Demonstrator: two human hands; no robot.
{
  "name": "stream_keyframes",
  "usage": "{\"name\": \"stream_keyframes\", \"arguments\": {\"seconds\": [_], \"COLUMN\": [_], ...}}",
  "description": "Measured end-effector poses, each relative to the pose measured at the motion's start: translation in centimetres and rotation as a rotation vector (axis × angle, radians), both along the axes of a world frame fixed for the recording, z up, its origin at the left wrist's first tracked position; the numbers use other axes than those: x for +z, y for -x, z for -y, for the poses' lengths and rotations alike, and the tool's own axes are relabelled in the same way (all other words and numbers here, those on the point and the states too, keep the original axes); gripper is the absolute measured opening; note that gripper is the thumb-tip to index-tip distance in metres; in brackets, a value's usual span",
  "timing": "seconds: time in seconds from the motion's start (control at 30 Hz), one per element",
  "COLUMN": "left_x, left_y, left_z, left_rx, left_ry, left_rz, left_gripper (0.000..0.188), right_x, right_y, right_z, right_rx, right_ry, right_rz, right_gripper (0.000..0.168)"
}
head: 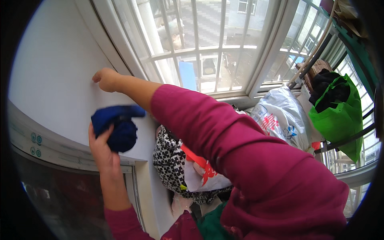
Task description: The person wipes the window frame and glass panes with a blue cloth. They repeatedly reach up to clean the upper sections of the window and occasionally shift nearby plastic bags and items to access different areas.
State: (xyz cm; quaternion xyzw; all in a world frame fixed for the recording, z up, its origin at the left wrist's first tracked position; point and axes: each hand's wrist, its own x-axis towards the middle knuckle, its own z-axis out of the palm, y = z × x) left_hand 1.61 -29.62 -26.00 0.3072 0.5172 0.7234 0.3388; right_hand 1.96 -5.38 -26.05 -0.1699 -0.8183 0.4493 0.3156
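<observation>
My left hand (105, 150) is raised at the left and grips a bundled dark blue cloth (120, 130), with thumb and fingers on its near side. Part of the cloth sticks out to the right and looks blurred. Above it, my right hand (105, 79) reaches across to the white wall (57, 75), its fingers curled towards the surface. Whether it pinches something small there cannot be seen. The right arm, in a magenta sleeve, crosses the middle of the view and hides part of the bags below.
Barred windows (210, 45) stand ahead. Below lies a black-and-white patterned bag (169, 159) beside a white plastic bag with red print (207, 180). At the right are a silvery plastic bag (285, 117) and a green bag (339, 120) holding dark cloth. A door frame (60, 151) borders the lower left.
</observation>
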Motion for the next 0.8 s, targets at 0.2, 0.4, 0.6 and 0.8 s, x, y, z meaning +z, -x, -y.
{"name": "stream_keyframes", "arguments": {"seconds": [0.2, 0.4, 0.6, 0.8], "left_x": [-1.5, -4.5, -5.1, -2.7], "left_y": [-3.1, -12.2, -11.1, -2.5], "left_z": [-5.7, -10.7, -16.2, -20.2], "left_rx": [-0.057, -0.725, -0.415, 0.062], "left_ry": [-0.074, 0.040, 0.088, -0.031], "left_rz": [0.120, 0.363, -0.639, -2.200], "left_gripper": [0.040, 0.058, 0.062, 0.054], "right_x": [-0.5, -9.1, -12.8, -12.8], "right_y": [-15.8, -27.7, -47.3, -60.9], "right_z": [8.3, 9.8, 5.0, -0.9], "right_rx": [0.289, -0.072, -0.737, -0.894], "right_ry": [0.544, 0.846, 0.617, 0.457], "right_rz": [-0.236, -0.476, -0.804, -0.711], "right_gripper": [0.059, 0.066, 0.025, 0.027]}}
